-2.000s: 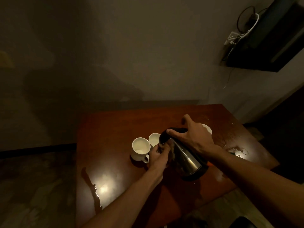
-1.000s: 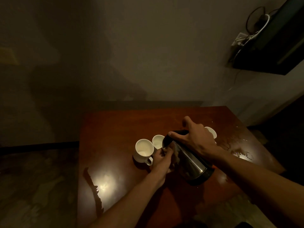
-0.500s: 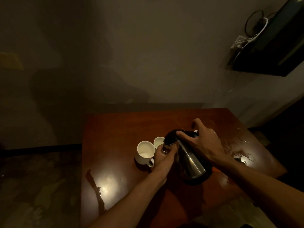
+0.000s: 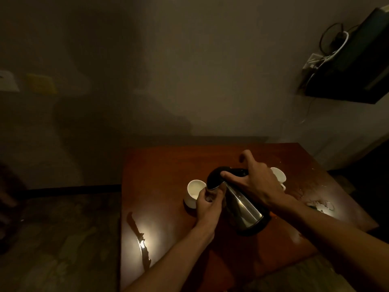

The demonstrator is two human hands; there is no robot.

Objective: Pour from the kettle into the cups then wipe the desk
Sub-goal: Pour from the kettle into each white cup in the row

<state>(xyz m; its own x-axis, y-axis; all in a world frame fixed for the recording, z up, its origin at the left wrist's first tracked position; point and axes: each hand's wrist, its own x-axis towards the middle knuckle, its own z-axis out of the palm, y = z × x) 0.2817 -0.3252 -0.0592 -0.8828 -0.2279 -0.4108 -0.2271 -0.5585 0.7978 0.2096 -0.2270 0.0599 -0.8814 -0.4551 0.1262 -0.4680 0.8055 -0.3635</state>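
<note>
A steel kettle [image 4: 242, 207] with a black top leans to the left above the dark wooden desk [image 4: 160, 165]. My right hand [image 4: 256, 182] grips its black handle from above. My left hand [image 4: 208, 204] curls round a white cup right under the kettle's spout; hand and kettle hide nearly all of that cup. Another white cup [image 4: 194, 192] stands touching my left hand on its left side. A third white cup [image 4: 279, 178] stands behind my right hand, partly hidden.
Spilled water [image 4: 320, 205] glistens on the desk's right side, and a wet streak [image 4: 141, 239] runs along the left front. The desk stands against a wall. A dark shelf with cables [image 4: 345, 66] hangs at the upper right.
The kettle's top has shifted over the middle cup, which showed earlier and is now covered. My left hand has closed round that cup. The left cup stays in place.
</note>
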